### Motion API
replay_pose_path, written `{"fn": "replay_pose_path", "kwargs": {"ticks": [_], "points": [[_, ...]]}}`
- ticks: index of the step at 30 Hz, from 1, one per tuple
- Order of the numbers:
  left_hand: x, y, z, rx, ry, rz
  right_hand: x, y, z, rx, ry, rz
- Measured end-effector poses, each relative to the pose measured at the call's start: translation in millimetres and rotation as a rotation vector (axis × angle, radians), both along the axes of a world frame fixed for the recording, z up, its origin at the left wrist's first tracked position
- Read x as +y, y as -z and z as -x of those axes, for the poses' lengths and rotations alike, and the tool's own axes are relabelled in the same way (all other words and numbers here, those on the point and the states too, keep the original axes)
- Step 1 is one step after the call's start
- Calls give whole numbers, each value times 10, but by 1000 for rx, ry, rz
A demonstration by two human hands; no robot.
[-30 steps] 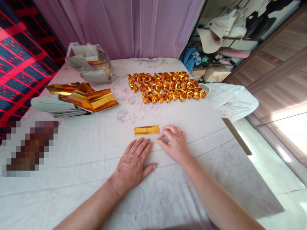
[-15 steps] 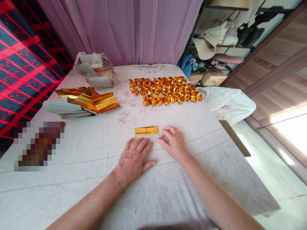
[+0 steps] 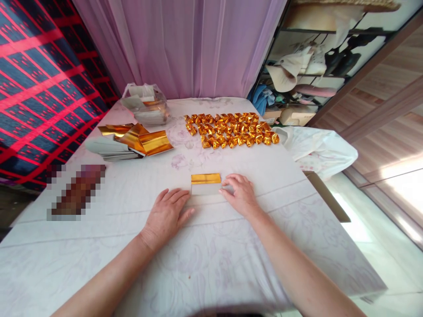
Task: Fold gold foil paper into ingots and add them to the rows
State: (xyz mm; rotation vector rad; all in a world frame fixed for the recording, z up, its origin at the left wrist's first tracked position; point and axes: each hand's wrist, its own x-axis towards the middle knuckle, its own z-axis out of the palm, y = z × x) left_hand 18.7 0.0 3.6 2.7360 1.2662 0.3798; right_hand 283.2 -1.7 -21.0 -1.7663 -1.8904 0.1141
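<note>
A small sheet of gold foil paper (image 3: 205, 178) lies flat on the table, gold along its far strip and white on its near part. My left hand (image 3: 168, 207) rests palm down by the sheet's near left corner, its fingers stretched out and the thumb apart. At the sheet's right edge is my right hand (image 3: 240, 193), fingers bent, with a gap showing between thumb and forefinger; their tips are at or against the edge. Beyond the sheet, several folded gold paper ingots (image 3: 231, 128) stand in rows.
Loose gold sheets (image 3: 153, 143) lie on a white-backed stack at the left. Behind them is a clear plastic bag of paper (image 3: 147, 103). A blurred-out item (image 3: 77, 191) lies at the table's left side. A white plastic bag (image 3: 322, 149) sits beyond the right edge, below a shelf (image 3: 317, 79).
My left hand has drawn back to the left, and the sheet's white near part now shows. My right hand stays at the right edge. The view has shifted slightly.
</note>
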Motion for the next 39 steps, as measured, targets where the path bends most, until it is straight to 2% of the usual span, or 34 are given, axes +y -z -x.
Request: {"fn": "replay_pose_path", "kwargs": {"ticks": [4, 8, 14, 19, 24, 28, 36, 39], "points": [[141, -30, -95, -121, -87, 12, -2, -6, 11, -26, -30, -15], [276, 28, -193, -200, -153, 14, -7, -3, 9, -37, -64, -17], [321, 87, -211, -261, -146, 41, -21, -5, -3, -25, -88, -24], [294, 72, -227, -234, -139, 57, -27, -54, 18, -32, -109, -29], [268, 52, -219, -205, -117, 36, -6, -130, 123, -109, -192, -11], [260, 37, -201, -207, -92, 42, -13, -156, 166, -74, -201, -26], [283, 32, -208, -250, -115, 87, -82, -168, 48, -82, -398, -89], [299, 33, -174, -256, -76, 93, -89, -168, 27, -105, -363, -72]]}}
